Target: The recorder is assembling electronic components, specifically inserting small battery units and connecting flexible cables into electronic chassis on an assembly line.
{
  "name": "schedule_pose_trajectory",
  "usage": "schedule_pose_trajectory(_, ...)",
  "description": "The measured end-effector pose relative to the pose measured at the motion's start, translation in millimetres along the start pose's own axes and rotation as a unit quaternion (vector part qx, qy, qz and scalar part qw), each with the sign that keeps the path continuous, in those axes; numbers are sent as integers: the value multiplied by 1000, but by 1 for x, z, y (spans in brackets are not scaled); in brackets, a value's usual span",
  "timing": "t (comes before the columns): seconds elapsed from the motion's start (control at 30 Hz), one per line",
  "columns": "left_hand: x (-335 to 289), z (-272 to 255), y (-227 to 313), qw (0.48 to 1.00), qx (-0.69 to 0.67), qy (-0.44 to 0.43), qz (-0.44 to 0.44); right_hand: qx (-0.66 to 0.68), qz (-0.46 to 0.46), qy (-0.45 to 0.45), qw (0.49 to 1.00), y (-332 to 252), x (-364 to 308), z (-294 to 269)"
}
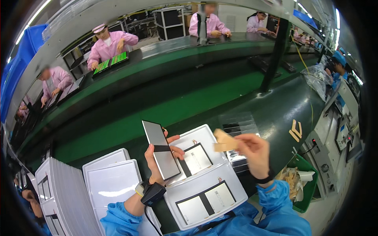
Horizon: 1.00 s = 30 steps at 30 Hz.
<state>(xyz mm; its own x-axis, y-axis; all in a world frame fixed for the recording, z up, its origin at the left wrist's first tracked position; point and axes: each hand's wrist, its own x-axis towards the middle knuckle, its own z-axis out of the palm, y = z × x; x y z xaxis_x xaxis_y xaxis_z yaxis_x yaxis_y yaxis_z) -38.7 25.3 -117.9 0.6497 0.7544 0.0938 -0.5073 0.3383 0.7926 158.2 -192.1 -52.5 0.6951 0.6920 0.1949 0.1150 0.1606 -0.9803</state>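
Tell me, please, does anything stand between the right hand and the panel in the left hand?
Yes, in this view: the tan piece the right hand pinches, and fingers of the left hand beside the right edge of the panel. Depth cannot be judged.

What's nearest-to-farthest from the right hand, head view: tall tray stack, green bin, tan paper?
1. Tan paper: held in the right hand.
2. Green bin: lower right of it.
3. Tall tray stack: far left.
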Motion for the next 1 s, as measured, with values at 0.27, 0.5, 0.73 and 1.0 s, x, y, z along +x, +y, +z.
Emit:
schedule_pose_trajectory(0.27, -2, 5, -9, 993, -20, -86, -75, -214, -130, 395, 884, 9, -87, -251)
schedule_pose_trajectory(0.5, -3, 1, -9, 995, 7, -82, -60, -479, 193, 452, 727, 161, -211, -400)
schedule_pose_trajectory(0.73, -5, -1, -11, 993, 33, -88, -67, -495, -50, 414, 763, 96, -142, -374)
schedule_pose_trajectory(1.0, -4, 0, -10, 991, 49, -93, -77, -143, -66, 204, 966, -20, 53, -207)
